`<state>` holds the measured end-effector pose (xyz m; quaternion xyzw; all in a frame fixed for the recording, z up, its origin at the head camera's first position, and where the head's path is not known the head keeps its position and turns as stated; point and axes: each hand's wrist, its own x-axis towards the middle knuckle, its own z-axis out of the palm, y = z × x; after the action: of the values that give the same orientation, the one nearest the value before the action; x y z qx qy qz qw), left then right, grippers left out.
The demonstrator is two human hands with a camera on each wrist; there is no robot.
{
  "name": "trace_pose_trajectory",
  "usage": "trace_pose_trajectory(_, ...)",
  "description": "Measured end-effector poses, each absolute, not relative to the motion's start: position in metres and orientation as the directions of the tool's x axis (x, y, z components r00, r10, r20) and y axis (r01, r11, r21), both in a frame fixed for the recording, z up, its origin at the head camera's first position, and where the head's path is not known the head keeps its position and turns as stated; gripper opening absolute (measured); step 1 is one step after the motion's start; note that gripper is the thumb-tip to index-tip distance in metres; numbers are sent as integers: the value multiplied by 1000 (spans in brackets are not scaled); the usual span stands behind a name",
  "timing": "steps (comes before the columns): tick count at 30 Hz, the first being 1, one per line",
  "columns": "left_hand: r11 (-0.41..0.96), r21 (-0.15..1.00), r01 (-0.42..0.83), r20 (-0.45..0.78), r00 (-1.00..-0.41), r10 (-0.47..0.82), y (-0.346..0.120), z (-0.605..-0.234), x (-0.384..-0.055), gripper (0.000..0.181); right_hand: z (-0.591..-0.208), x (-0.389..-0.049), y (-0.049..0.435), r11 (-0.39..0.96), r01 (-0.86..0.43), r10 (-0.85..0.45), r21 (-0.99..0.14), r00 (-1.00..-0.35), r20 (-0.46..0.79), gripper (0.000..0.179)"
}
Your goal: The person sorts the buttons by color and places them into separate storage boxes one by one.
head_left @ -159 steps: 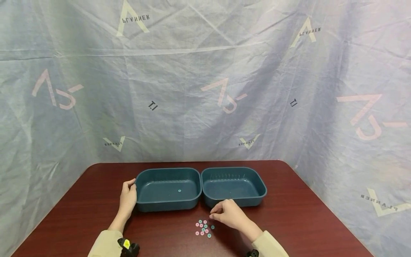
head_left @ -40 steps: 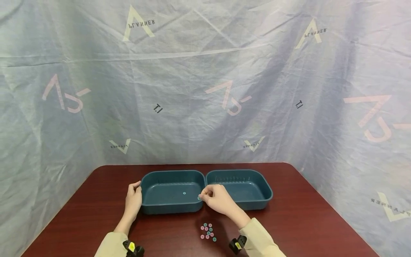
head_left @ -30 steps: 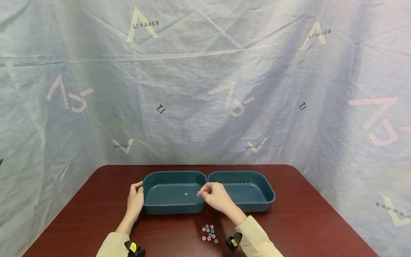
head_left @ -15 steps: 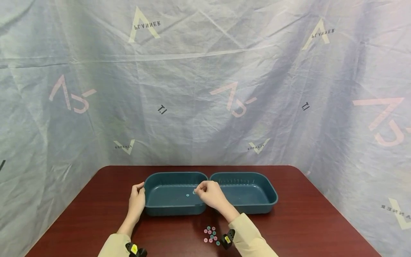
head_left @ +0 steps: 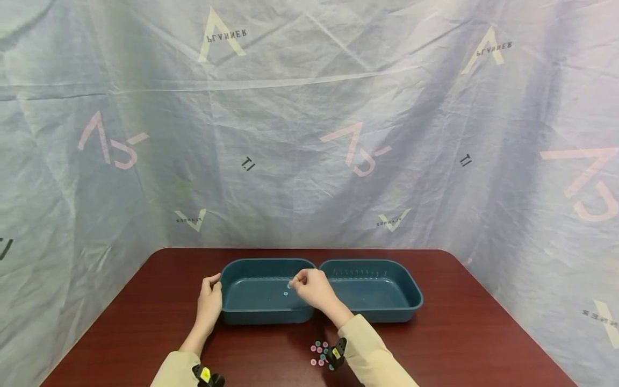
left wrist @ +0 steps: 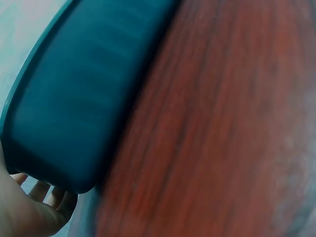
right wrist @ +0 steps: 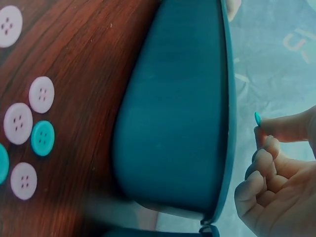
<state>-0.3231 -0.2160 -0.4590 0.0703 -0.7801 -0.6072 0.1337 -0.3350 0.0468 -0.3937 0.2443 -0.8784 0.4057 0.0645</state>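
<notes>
Between the thumb and forefinger of my right hand (head_left: 311,287) I pinch a small round teal plastic button (right wrist: 257,119) over the dark blue-green, round-cornered plastic left tray (head_left: 266,317), whose floor already bears one teal disc (head_left: 286,294), while my left hand (head_left: 209,303) grips its far left end with bent fingers. So one is in and a second isn't yet let go (early going, I'd judge); the loose cluster of pale-pink four-holed buttons (right wrist: 18,123) and more teal ones (right wrist: 42,138) lies on the dark red wood-grained table (head_left: 130,322), with a matching right tray (head_left: 387,314) just beside the first.
</notes>
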Motion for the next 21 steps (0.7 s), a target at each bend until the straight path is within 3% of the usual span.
trace_pose_trajectory(21,252,966,63,136,-949,-286,-217,-464,-329,44,-406,-356,34,566,-478,-404,-672,-871,279,20)
